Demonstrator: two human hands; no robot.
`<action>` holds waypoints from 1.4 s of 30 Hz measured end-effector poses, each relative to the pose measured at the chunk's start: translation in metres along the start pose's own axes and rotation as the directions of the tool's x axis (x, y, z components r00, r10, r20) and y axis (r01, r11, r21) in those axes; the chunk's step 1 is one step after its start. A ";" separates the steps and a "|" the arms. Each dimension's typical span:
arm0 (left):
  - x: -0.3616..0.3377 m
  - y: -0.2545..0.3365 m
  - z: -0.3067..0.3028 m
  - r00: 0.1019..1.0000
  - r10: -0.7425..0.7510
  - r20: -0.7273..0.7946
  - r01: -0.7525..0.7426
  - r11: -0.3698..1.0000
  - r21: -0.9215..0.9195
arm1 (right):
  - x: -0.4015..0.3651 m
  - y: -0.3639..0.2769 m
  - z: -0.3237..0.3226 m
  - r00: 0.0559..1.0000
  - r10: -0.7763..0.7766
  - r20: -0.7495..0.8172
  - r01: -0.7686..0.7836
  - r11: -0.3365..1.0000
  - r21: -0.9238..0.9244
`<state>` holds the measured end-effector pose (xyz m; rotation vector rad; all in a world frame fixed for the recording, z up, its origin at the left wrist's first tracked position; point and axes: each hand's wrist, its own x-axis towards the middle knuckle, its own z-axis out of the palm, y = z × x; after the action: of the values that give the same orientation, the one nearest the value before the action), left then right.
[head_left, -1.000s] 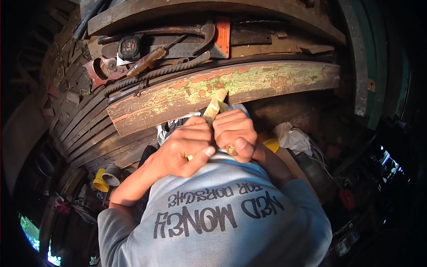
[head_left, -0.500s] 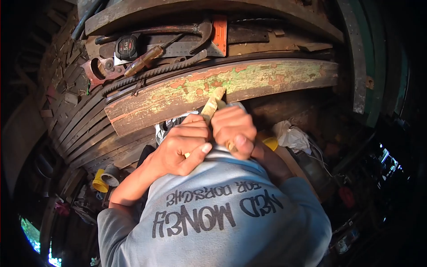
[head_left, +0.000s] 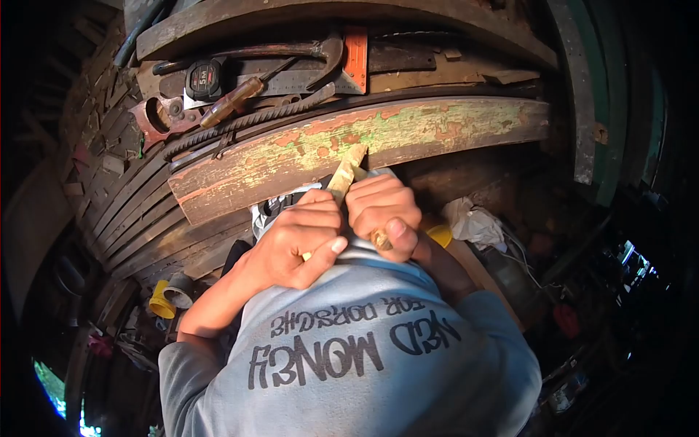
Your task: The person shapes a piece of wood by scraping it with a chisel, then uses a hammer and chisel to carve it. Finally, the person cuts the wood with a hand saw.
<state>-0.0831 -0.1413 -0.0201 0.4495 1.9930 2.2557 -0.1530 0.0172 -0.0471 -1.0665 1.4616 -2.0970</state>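
Observation:
My left hand (head_left: 295,237) is wrapped round a pale wooden piece (head_left: 347,169) that slants up against the near edge of a board with peeling paint (head_left: 349,149). Close beside it, my right hand (head_left: 384,215) is closed round a second wooden piece (head_left: 380,239), whose rounded end shows near the thumb. The far ends of both pieces lie close together, just beyond my knuckles. My fists are in front of the grey shirt (head_left: 349,342).
Beyond the board lie a tape measure (head_left: 204,79), a screwdriver (head_left: 231,102), a ribbed metal bar (head_left: 255,120), a hammer (head_left: 331,54), an orange-handled square (head_left: 356,62) and a saw handle (head_left: 156,120). A yellow cup (head_left: 162,300) is at the lower left.
The view has shifted slightly. My right hand has turned a little, and the rounded end of its wooden piece shows more clearly. Both hands keep their grip.

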 end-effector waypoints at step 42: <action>0.011 0.004 -0.005 0.994 -0.064 0.083 0.064 0.998 0.010 | 0.009 0.004 -0.019 0.992 0.022 -0.126 -0.012 0.997 0.080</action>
<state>-0.0950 -0.1438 -0.0146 0.4652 1.9471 2.1561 -0.1736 0.0217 -0.0509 -0.9034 1.4262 -2.2271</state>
